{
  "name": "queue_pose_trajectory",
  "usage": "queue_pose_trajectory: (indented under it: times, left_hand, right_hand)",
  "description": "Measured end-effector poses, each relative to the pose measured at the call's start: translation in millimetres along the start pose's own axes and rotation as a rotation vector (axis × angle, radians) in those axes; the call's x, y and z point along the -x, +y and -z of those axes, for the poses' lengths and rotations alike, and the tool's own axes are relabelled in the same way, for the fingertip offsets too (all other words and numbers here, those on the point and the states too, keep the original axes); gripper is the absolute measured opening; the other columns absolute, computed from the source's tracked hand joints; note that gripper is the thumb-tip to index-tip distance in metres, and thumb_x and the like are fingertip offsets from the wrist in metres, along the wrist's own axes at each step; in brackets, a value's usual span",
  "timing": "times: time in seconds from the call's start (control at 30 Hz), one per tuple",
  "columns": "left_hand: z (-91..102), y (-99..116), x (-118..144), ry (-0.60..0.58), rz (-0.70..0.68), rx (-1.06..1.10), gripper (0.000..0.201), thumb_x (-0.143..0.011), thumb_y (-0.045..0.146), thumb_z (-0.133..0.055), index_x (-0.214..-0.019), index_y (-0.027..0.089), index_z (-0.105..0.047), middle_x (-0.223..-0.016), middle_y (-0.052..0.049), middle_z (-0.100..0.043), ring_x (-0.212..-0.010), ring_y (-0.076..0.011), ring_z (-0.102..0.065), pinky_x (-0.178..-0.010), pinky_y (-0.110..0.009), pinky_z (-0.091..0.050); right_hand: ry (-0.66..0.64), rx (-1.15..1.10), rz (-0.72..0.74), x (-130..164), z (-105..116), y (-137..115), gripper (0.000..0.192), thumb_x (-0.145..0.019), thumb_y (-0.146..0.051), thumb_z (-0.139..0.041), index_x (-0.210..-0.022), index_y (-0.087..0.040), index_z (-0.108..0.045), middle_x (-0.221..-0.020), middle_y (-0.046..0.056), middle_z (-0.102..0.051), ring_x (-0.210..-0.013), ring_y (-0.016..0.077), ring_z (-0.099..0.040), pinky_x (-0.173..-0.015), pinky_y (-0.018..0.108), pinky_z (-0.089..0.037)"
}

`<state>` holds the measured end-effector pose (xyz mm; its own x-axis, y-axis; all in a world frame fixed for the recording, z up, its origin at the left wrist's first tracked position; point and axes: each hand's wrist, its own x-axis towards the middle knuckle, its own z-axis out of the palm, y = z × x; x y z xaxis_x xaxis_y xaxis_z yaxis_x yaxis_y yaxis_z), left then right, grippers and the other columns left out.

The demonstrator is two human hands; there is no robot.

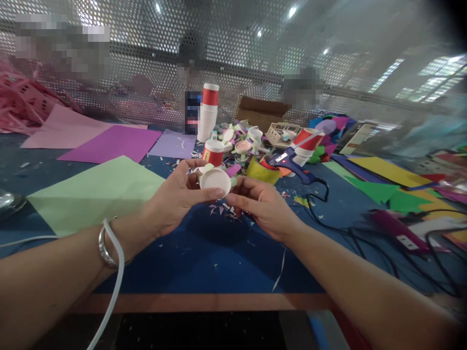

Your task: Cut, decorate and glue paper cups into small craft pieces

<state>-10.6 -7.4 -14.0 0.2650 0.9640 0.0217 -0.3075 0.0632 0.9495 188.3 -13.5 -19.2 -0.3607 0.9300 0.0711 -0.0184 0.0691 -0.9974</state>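
Observation:
My left hand [175, 197] grips a small white paper cup [215, 181] with its round base turned toward me, held above the blue table. A pale green paper piece sticks out at the cup's edges. My right hand [260, 204] pinches the cup's right side with fingertips. A metal bracelet and a white cable sit at my left wrist. Just behind the cup stands a red and white paper cup [213, 151] on the table.
A blue glue gun [292, 163] with a black cord lies right of centre, beside a yellow tape roll [261, 171]. Coloured paper sheets cover the left [95, 192] and right [386, 172]. A cup stack [208, 112], finished cup crafts and scraps lie behind. A perforated metal screen backs the table.

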Motion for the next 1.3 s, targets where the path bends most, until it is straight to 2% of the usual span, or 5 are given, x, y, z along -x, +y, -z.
queue_pose_trajectory:
  times: [0.2,0.43,0.8,1.03,1.3]
  left_hand:
    - [4.0,6.0,-0.9,-0.075,0.009,-0.141,0.044,-0.069,0.018,-0.088,-0.102,0.018,-0.059,-0.084,0.002,-0.066,-0.070,-0.0094,-0.058,-0.058,-0.020,-0.041]
    - [6.0,9.0,-2.1,-0.178,-0.004,-0.274,0.021,-0.076,0.023,-0.082,-0.087,0.017,-0.066,-0.075,0.001,-0.063,-0.065,-0.0114,-0.054,-0.063,-0.024,-0.042]
    - [14.4,-3.5,-4.2,-0.320,0.102,-0.462,0.035,-0.070,0.029,-0.085,-0.093,0.019,-0.061,-0.083,0.000,-0.067,-0.073,-0.0147,-0.060,-0.065,-0.025,-0.042]
    - [12.5,-5.7,-4.4,-0.343,0.083,-0.451,0.029,-0.072,0.025,-0.082,-0.090,0.019,-0.060,-0.076,0.002,-0.063,-0.068,-0.0136,-0.058,-0.063,-0.024,-0.042]
    - [10.2,-4.7,-2.0,-0.312,0.074,-0.446,0.030,-0.078,0.039,-0.080,-0.088,0.018,-0.060,-0.080,0.000,-0.063,-0.069,-0.0133,-0.055,-0.061,-0.025,-0.039]
  right_hand:
    - [-0.020,0.010,-0.035,0.9,0.8,-1.5,0.025,-0.081,-0.036,-0.081,-0.091,-0.018,-0.067,-0.077,-0.002,-0.061,-0.062,0.0077,-0.053,-0.055,0.022,-0.044]
    - [0.037,0.067,0.010,-0.2,6.0,0.7,0.025,-0.084,-0.037,-0.078,-0.100,-0.019,-0.070,-0.084,0.000,-0.064,-0.066,0.0096,-0.054,-0.059,0.024,-0.047]
    - [0.136,0.191,0.082,0.8,6.3,-4.2,0.024,-0.085,-0.042,-0.076,-0.085,-0.019,-0.068,-0.073,-0.003,-0.058,-0.056,0.0085,-0.051,-0.053,0.025,-0.041]
    - [0.096,0.223,0.093,2.4,4.0,-6.8,0.026,-0.082,-0.044,-0.078,-0.083,-0.019,-0.070,-0.076,-0.001,-0.063,-0.059,0.0093,-0.053,-0.056,0.025,-0.045]
    - [0.092,0.133,0.086,1.3,3.2,-3.4,0.020,-0.083,-0.038,-0.079,-0.084,-0.020,-0.071,-0.072,-0.002,-0.063,-0.058,0.0094,-0.055,-0.056,0.025,-0.045]
